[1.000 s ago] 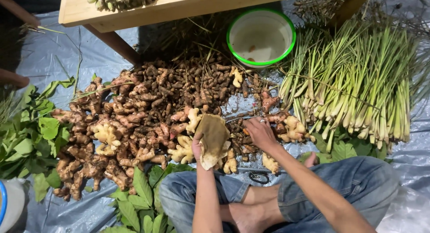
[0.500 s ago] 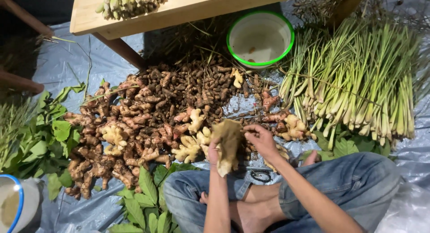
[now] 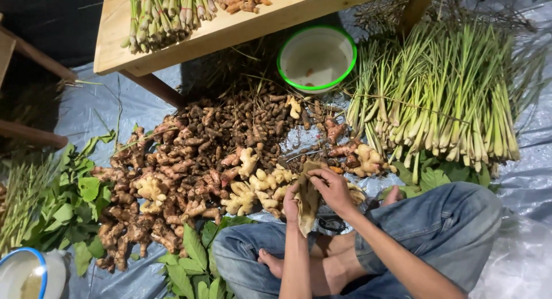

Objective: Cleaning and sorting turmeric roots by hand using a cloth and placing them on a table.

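Note:
My left hand [image 3: 291,202] and my right hand [image 3: 332,187] both grip a flat yellow-brown piece, seemingly a wide slab of ginger root [image 3: 307,200], held upright just above my crossed legs. Directly beyond my hands lies a big heap of brown roots [image 3: 190,161] on a grey plastic sheet [image 3: 98,112], with paler ginger knobs [image 3: 259,187] nearest my fingers.
Bundled lemongrass stalks [image 3: 448,98] lie at the right. A white bowl with a green rim [image 3: 317,57] stands behind the heap. A wooden table [image 3: 230,26] carries more stalks and roots. Green leaves [image 3: 63,201] spread at the left, and a blue-rimmed bowl [image 3: 23,273] sits bottom left.
My right hand has come off the root heap and onto the flat piece, so both hands now hold it. The view has tilted, showing more of the table.

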